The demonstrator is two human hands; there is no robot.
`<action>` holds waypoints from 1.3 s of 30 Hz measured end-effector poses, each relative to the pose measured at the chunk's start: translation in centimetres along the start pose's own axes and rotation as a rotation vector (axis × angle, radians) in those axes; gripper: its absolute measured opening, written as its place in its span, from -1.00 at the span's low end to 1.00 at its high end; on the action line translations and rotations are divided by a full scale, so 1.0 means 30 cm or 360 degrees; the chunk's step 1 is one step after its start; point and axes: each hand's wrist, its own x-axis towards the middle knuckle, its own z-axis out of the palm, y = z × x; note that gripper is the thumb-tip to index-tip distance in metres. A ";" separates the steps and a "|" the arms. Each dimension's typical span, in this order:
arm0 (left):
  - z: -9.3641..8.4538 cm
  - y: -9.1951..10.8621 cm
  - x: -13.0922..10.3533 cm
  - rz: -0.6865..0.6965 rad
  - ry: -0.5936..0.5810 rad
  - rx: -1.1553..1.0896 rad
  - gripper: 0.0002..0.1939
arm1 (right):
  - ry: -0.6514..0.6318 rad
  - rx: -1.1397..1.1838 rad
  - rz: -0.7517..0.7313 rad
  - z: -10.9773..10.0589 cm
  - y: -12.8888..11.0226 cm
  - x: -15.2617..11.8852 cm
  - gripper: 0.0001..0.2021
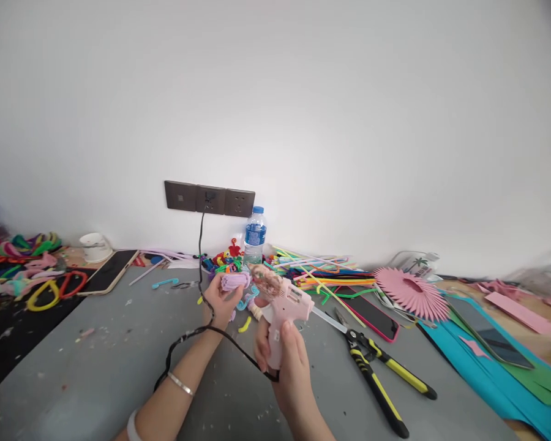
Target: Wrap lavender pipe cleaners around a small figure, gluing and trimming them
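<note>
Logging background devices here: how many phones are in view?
3: a pale-edged phone beside the white cup at left, a red-edged phone beyond the yellow-and-black tool, and a dark phone on the green sheet at right. Others may be hidden.

From my remote seat I see, at six o'clock, a pale-pink pistol-shaped glue gun (280, 334), its plastic casing smooth, its mottled front end rough. Toward seven, a lilac pipe-cleaner bundle (233, 282) looks fuzzy and matt. Between four and five, the black-and-yellow-handled cutters (375, 386) pair plastic-looking grips with smooth metallic blades. At four, the pink pleated ring (392, 286) reads to me as matt paper. The flat grey work surface (239, 404) is matt and flecked; at twelve, the white wall (275, 92) looks smooth.
</note>
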 end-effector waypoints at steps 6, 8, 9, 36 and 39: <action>-0.035 0.051 -0.010 -0.0061 -0.0063 -0.0056 -0.80 | 0.0157 -0.0145 0.0107 -0.119 0.032 -0.014 -0.46; -0.036 0.069 -0.018 -0.0077 -0.0090 -0.0050 -0.79 | 0.0130 -0.0167 0.0083 -0.134 0.046 -0.016 -0.47; -0.034 0.075 -0.021 -0.0084 -0.0108 -0.0043 -0.78 | 0.0128 -0.0182 0.0066 -0.139 0.053 -0.015 -0.47; -0.007 0.093 -0.056 -0.0082 -0.0021 -0.0055 -0.77 | 0.0209 -0.0094 -0.0015 -0.185 0.180 -0.018 -0.49; -0.006 0.097 -0.058 -0.0091 -0.0024 -0.0046 -0.78 | 0.0210 -0.0100 -0.0021 -0.188 0.178 -0.018 -0.50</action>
